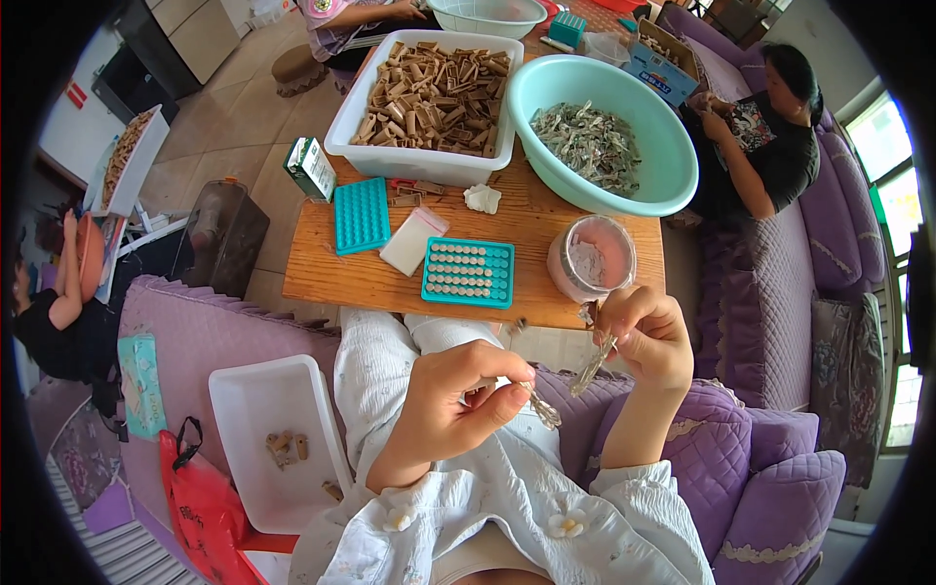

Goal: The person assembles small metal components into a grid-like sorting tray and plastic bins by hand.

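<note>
Above my lap, my left hand (453,402) is closed in a pinch on a small bundle of thin silvery wire (544,409), which sticks out past the fingertips. Farther right and slightly higher, my right hand (645,339) pinches a similar, longer silvery wire bundle (591,370) that hangs down. The two bundles are apart. Just beyond the right hand stands a pinkish, clear-walled tub (558,265) with pale bits inside. Left of it on the table lies a teal tray (500,275) with rows of small round silvery discs.
On the wooden table (322,263) stand a white bin (336,136) of brown pieces, a mint basin (673,161) of silvery bundles, and another teal tray (361,214). A white tray (234,400) with a few brown pieces sits at my left. Other people sit around.
</note>
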Motion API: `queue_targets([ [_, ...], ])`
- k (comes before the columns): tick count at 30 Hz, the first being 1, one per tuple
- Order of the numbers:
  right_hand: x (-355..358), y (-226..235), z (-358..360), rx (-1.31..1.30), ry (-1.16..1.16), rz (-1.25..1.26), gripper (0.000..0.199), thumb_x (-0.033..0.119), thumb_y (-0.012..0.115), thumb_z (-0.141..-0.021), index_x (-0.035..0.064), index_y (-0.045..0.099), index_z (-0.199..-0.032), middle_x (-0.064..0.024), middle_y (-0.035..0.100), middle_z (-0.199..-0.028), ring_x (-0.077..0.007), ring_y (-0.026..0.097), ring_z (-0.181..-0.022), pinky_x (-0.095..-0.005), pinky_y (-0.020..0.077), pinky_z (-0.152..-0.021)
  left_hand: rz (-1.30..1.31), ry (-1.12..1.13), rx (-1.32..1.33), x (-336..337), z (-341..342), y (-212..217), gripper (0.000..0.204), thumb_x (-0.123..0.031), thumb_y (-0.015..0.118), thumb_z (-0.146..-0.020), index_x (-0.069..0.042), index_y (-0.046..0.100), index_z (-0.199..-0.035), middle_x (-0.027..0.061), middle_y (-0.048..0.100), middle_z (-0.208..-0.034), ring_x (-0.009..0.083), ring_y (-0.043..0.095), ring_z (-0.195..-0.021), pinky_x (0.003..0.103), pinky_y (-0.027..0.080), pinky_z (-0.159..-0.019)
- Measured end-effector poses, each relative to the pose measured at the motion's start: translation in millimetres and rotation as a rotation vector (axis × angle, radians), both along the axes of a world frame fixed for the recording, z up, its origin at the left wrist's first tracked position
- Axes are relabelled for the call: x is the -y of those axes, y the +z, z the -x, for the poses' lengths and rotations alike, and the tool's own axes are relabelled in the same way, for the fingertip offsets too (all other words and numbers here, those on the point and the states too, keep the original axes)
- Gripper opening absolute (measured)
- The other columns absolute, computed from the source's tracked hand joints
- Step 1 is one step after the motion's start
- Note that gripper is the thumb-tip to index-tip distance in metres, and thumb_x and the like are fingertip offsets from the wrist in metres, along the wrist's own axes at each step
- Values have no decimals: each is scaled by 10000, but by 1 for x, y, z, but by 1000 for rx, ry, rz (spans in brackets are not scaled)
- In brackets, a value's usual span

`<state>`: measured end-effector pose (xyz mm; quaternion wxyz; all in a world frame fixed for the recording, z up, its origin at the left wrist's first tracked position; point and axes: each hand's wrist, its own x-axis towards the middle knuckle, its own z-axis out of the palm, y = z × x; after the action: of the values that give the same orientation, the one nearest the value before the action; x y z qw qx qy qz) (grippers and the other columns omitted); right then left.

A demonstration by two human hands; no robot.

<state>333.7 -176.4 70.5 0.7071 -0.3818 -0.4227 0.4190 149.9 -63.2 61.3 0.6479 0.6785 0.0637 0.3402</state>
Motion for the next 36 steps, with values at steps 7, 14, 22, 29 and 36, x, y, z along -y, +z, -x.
queue_targets([
  [7,-3,-1,7,-45,-23,-21,3,-22,538,-794,-23,541,-791,-135,559,-808,-161,563,-723,-247,489,-598,39,-5,-5,4,1,0,110,-86,618,-756,-52,565,-847,11,556,-654,38,360,-439,185,283,-405],
  [14,-2,5,22,140,-202,-16,37,-62,536,-775,-33,557,-766,-159,578,-816,-158,576,-667,-242,492,-589,-18,-15,-93,11,-5,6,242,-172,693,-715,-54,482,-737,53,549,-729,59,403,-446,194,329,-405],
  [22,-4,13,36,742,-589,-148,145,-101,610,-645,11,575,-730,-129,601,-767,-201,600,-656,-242,483,-549,-130,224,-217,23,-9,6,278,-100,682,-718,-45,426,-810,11,522,-597,38,423,-439,185,334,-383],
  [29,-4,2,50,822,-714,-235,181,-64,650,-636,13,564,-775,-138,606,-797,-201,604,-663,-253,494,-545,126,172,-60,31,-13,1,342,-96,658,-754,-38,344,-878,53,566,-679,-2,413,-503,156,317,-410],
  [36,-5,-2,55,882,-774,-227,194,-58,662,-637,6,578,-799,-140,605,-799,-205,610,-661,-248,498,-546,371,82,44,27,-14,6,319,-25,623,-765,-36,332,-896,150,628,-814,34,527,-632,149,404,-519],
])
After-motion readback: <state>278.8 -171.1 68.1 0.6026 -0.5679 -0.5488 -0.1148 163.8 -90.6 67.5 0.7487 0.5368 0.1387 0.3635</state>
